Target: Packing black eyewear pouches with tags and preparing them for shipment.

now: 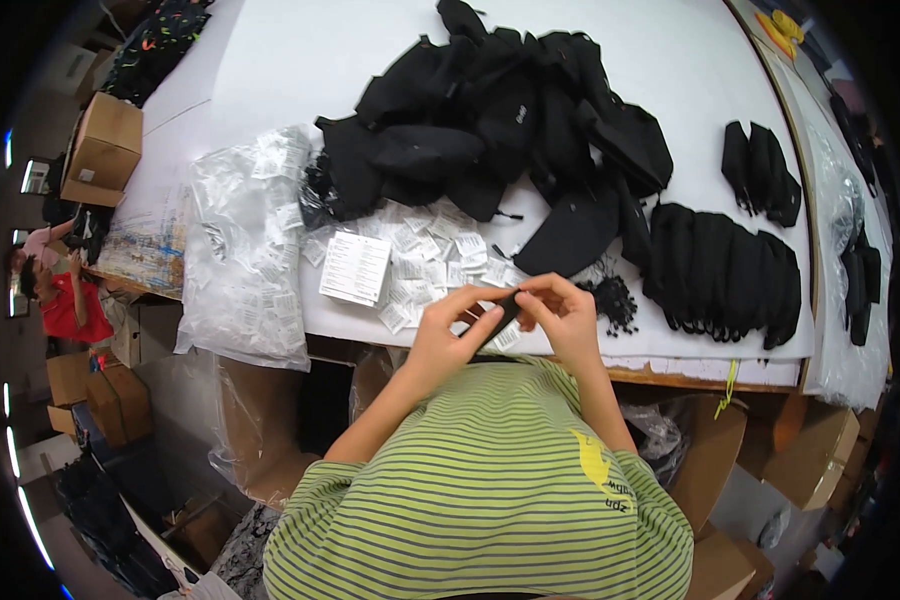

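Both my hands meet at the table's near edge over a small black fabric piece (504,318). My left hand (458,325) is closed on its left end, with thumb and fingers pinching it. At the upper right end, my right hand (567,318) pinches the same piece between thumb and forefinger. A white printed tag (509,336) shows just below the piece; whether it is attached I cannot tell. Loose white tags (420,255) lie spread beyond my left hand, beside a stack of white printed cards (355,268). Small black cord pieces (613,303) lie right of my right hand.
A large heap of black fabric pouches (500,115) covers the table's far middle. Rows of black pouches (725,270) lie at right, with a smaller group (762,172) behind. A clear bag of tags (245,245) lies left. A person in red (73,300) is at far left.
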Demonstrator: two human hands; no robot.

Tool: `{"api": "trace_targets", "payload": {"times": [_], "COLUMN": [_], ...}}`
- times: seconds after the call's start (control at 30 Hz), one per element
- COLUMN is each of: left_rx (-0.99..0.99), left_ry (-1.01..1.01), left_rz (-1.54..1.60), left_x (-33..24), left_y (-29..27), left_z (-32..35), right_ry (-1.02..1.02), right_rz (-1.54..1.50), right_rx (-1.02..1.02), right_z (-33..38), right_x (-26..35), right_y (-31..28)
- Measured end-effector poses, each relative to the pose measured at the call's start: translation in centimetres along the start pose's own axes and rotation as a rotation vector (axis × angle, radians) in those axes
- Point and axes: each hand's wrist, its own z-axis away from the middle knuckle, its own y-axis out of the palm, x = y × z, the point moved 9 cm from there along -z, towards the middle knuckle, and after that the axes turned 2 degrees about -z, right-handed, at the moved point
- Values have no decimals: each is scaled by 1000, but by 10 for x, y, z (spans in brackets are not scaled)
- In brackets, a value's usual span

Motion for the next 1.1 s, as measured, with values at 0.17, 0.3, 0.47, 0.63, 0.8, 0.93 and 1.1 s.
{"api": "trace_targets", "payload": {"times": [0.17,0.3,0.47,0.63,0.8,0.93,1.1], "left_rx": [-22,-53,-133,-172,-179,-208,-200], "left_ry": [114,169,227,215,216,231,195], "left_rz": [-53,-113,-244,-245,-323,-365,-310], "left_x": [-7,-7,-12,-8,-10,-8,-2], "left_y": [2,2,0,0,-1,1,1], "left_z": [1,3,6,6,5,5,4], "right_ry": [24,6,-136,-259,-330,-460,-421], "right_rz": [35,17,297,443,571,729,732], "right_rx": [-7,25,-74,-72,-161,-185,-180], "right_z": [1,2,3,4,8,14,14], "right_x": [-4,-7,5,21,31,41,36], "right_y": [1,3,0,5,9,18,16]}}
